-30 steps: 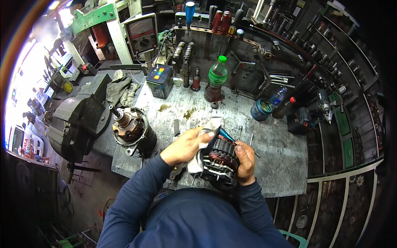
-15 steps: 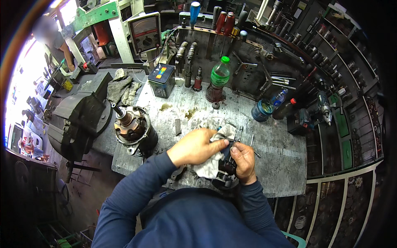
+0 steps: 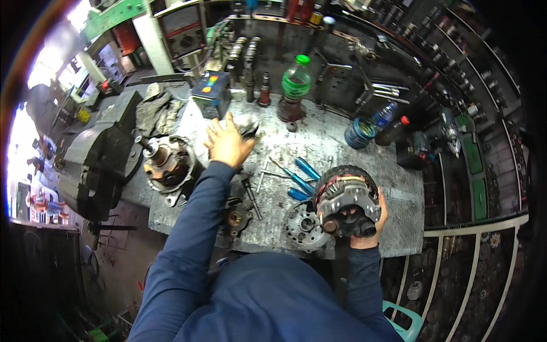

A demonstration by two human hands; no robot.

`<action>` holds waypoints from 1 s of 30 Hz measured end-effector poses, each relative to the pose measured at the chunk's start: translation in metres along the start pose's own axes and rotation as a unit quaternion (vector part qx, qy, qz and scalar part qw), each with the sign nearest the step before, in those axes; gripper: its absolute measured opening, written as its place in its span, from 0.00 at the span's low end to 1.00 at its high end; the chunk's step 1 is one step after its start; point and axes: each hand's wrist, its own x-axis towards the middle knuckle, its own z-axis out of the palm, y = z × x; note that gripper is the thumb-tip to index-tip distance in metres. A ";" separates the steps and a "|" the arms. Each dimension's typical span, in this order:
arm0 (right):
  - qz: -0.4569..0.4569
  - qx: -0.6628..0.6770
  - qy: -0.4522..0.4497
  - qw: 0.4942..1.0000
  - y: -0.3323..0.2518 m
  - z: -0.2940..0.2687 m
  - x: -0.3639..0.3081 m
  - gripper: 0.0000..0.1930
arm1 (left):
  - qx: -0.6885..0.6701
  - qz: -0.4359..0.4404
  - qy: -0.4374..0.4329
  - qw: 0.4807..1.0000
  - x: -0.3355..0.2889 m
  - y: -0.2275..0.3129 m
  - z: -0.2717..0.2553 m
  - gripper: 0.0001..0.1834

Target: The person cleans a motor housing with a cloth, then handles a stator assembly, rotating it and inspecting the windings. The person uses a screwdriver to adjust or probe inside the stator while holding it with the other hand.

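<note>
Currently, your hands are well apart. Right hand point(image 3: 383, 215): wrapped around the right side of the stator point(image 3: 348, 196), gripping it near the close edge of the bench point(image 3: 401, 185). Left hand point(image 3: 229, 142): fingers spread, palm downward, holding nothing that shows, just beside the cloth point(image 3: 247, 121); whether skin and cloth touch, you cannot tell from this view.

Handling: the step in hand appears to be steadying the stator one-handed while the left hand attends to the cloth. Done well, this calls for a firm right palm on the solid outer core, with your fingers off the reddish windings point(image 3: 342, 179), which may be easily scuffed. Keep the weight over the bench, and keep clear of the disc point(image 3: 297, 236) and the screwdrivers point(image 3: 307, 167) close by, since a knock there could chip or scratch. Let the left hand come well clear of the cloth before it shares the load.

Orientation: the stator is a squat drum. Its ringed core points away from you; its dark, lobed end faces toward you and upward. The drum's axis therefore runs roughly near to far, tilted; the exact tilt, and whether the underside rests on the bench, cannot be told.
</note>
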 end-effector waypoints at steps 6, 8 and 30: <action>-0.015 0.004 0.108 0.994 -0.011 -0.041 -0.004 0.25 | -0.240 0.266 -0.144 0.923 -0.113 0.011 -0.051 0.28; 0.025 0.055 0.095 0.994 -0.013 -0.054 -0.005 0.26 | -0.261 0.272 -0.254 0.891 -0.147 0.020 -0.064 0.27; 0.115 0.079 0.150 0.979 -0.033 -0.158 -0.026 0.28 | -0.154 0.002 -0.211 0.965 -0.242 0.014 -0.057 0.18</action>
